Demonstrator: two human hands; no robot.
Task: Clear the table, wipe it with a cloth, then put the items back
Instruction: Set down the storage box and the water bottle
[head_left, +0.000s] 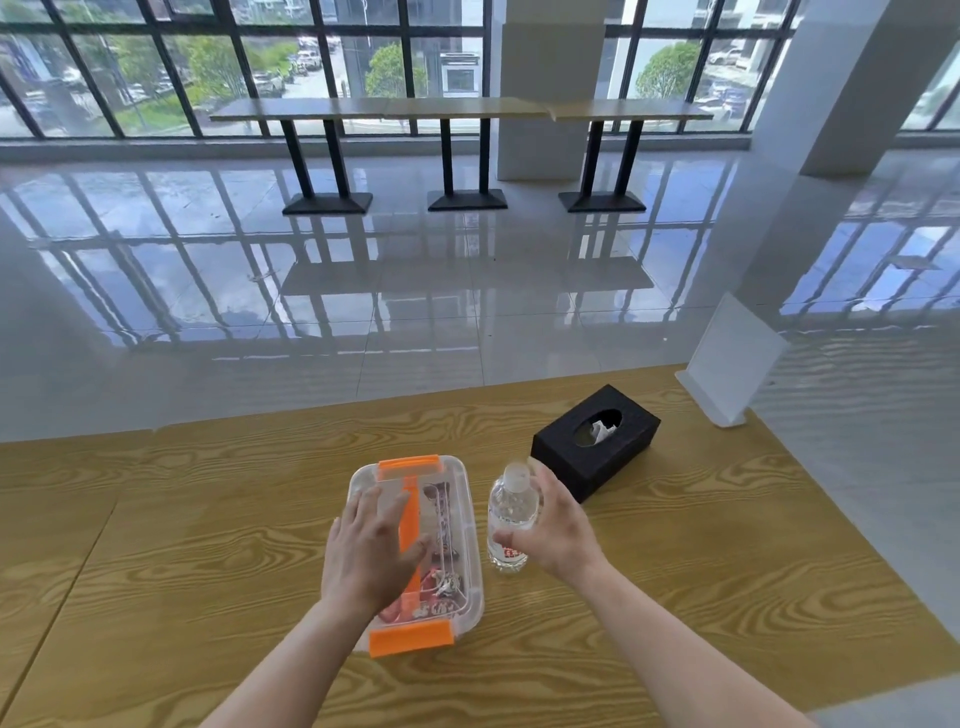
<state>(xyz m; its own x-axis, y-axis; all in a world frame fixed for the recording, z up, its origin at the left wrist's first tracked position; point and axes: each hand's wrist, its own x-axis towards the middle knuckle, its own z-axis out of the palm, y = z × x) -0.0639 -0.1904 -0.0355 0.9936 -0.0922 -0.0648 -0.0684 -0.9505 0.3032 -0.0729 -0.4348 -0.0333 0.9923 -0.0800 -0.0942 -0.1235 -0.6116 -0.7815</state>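
- Clearing looks barely begun — tissue box (596, 439) and sign stand (735, 364) remain on the table (208, 519).
- Left hand (371, 551) lies spread on the container (457, 525); right hand (558, 530), fingers uncurled, nears the bottle (506, 512) — closing around it comes next.

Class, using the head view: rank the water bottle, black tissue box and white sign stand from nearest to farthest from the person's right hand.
1. Water bottle: against the right hand.
2. Black tissue box: just beyond, to the right.
3. White sign stand: far right table corner.

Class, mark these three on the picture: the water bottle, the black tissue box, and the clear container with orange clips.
water bottle (511, 499): head view, clear shoulder.
black tissue box (563, 457): head view, top face.
clear container (457, 525): head view, lid's right half.
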